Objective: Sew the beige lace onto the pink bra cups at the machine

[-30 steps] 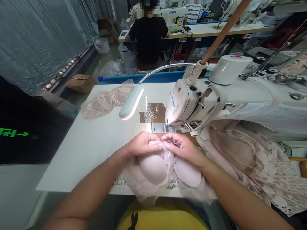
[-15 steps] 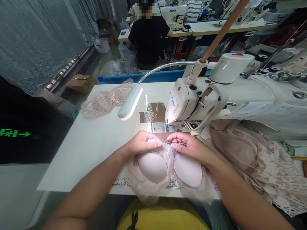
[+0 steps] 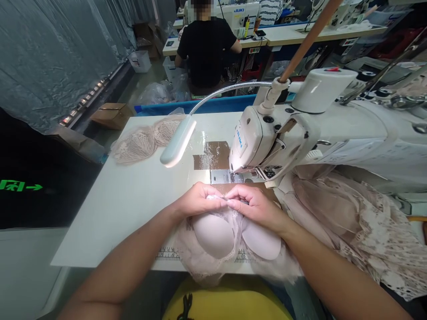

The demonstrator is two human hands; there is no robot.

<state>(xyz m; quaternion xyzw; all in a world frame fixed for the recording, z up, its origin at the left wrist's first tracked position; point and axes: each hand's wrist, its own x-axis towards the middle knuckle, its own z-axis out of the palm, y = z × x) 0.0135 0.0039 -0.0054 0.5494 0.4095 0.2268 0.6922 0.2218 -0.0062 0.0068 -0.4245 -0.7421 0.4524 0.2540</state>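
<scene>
1. Close in front of the sewing machine (image 3: 267,142), a pale pink lace bra (image 3: 230,231) lies on the white table (image 3: 126,200), cups facing up at the table's near edge.
2. Its two cups are smooth, rounded, moulded foam domes, matt and off-white; fine scalloped lace frills out around and between them and droops over the table edge.
3. Both hands meet at the centre of the bra, just short of the machine's needle plate. The left hand (image 3: 196,202) has its fingers curled down, pinching the lace at the top of the left cup.
4. The right hand (image 3: 255,204) is likewise curled, fingertips pressed to the lace beside the left hand; a thin dark metal tool (image 3: 240,201) shows between its fingers, and I cannot tell what it is.
5. The sewing machine is glossy cream enamel with a blue brand plate; a ribbed metal gooseneck arches from it to a long white lamp (image 3: 176,144), which hangs over the table to the machine's left.
6. Patches of brown tape (image 3: 211,155) lie flat on the table just left of the machine head.
7. Right of the machine's needle, a heap of beige lace pieces (image 3: 350,222) is piled, crumpled and open-patterned.
8. Far left of the machine, another lace bra (image 3: 147,140), netted and dusty pink, rests at the table's far corner.
9. Beyond the machine, a person in a black shirt (image 3: 207,49) sits with back turned at another bench.
</scene>
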